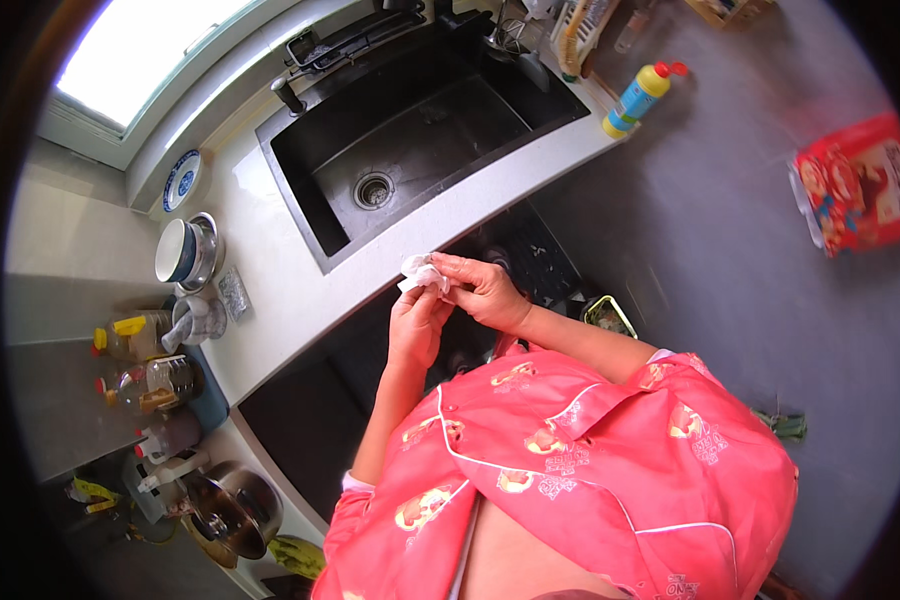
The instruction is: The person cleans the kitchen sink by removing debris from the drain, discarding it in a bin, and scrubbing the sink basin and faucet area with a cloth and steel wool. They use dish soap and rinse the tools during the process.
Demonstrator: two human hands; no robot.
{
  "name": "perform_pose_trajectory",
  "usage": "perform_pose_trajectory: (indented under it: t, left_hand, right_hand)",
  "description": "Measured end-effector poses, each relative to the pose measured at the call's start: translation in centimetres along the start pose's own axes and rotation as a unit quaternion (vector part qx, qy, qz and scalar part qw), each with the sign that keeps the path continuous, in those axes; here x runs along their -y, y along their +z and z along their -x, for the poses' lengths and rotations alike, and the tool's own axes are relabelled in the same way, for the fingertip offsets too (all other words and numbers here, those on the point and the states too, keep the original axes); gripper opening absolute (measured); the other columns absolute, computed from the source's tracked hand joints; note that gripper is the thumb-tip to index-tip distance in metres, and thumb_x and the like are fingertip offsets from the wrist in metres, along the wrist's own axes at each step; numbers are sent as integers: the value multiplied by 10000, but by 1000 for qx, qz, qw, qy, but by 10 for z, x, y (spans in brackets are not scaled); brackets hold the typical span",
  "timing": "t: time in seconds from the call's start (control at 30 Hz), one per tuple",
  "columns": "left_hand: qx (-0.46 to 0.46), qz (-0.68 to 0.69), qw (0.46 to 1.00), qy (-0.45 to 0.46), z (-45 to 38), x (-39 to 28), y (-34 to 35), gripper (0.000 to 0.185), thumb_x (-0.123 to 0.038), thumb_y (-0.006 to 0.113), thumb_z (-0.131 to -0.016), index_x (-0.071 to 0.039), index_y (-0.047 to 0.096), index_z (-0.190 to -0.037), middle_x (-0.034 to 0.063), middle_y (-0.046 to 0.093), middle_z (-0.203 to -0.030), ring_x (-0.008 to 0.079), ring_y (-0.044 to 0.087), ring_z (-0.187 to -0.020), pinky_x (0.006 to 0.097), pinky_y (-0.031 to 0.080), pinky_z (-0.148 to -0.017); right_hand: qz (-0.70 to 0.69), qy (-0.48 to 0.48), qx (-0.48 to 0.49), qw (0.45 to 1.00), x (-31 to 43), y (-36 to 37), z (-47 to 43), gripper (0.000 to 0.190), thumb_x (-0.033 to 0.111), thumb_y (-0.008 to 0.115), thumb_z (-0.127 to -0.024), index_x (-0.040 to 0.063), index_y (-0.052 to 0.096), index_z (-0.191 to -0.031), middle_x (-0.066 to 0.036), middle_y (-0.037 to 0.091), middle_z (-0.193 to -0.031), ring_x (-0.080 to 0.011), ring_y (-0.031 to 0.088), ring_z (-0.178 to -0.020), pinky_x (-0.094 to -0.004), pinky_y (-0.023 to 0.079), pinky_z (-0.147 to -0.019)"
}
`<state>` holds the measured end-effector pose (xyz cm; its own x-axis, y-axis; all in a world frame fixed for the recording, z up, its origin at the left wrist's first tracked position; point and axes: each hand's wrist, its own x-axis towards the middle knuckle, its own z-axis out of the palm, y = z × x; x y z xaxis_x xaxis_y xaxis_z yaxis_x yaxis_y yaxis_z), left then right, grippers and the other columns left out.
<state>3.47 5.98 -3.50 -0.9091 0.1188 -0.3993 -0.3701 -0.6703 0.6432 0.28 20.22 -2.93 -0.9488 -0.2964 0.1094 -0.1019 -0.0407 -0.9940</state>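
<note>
Both of my hands meet in front of the counter's front edge, below the sink. My left hand [418, 328] pinches a crumpled white tissue [424, 274] from below with thumb and fingers. From the right, my right hand [489, 292] grips the same tissue, its fingertips touching it near the left hand's. Beyond the hands, a dark sink [435, 127] with a round drain [373, 191] is set into the white countertop [285, 330]. Whether the tissue wraps anything is hidden.
A yellow and blue bottle [636, 99] stands at the counter's right end. Bowls [176, 251], a stone mortar [199, 319], oil bottles [161, 382] and a steel pot [236, 510] are on the left. Right, a red package [862, 184]; a bin [609, 315] is below.
</note>
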Motion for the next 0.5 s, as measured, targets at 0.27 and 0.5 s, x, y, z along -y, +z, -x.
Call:
perform_pose_trajectory:
  t: [0.27,0.5]
  left_hand:
    - [-132,-197,970,60,-123,-25,37,260,-240,623,-903,16,663,-927,77,671,-873,129,646,-737,241,538,-658]
    - [-143,-147,966,155,-217,-20,87,310,-193,537,-952,-6,529,-1199,70,613,-1023,132,621,-865,254,542,-716]
  right_hand:
    - [-80,130,153,976,-36,-82,-140,223,53,587,-879,34,643,-1094,0,585,-776,-33,517,-539,-180,416,-478]
    - [48,153,148,976,-35,-129,-231,214,100,640,-796,39,681,-996,-27,641,-687,-90,584,-605,-252,480,-553]
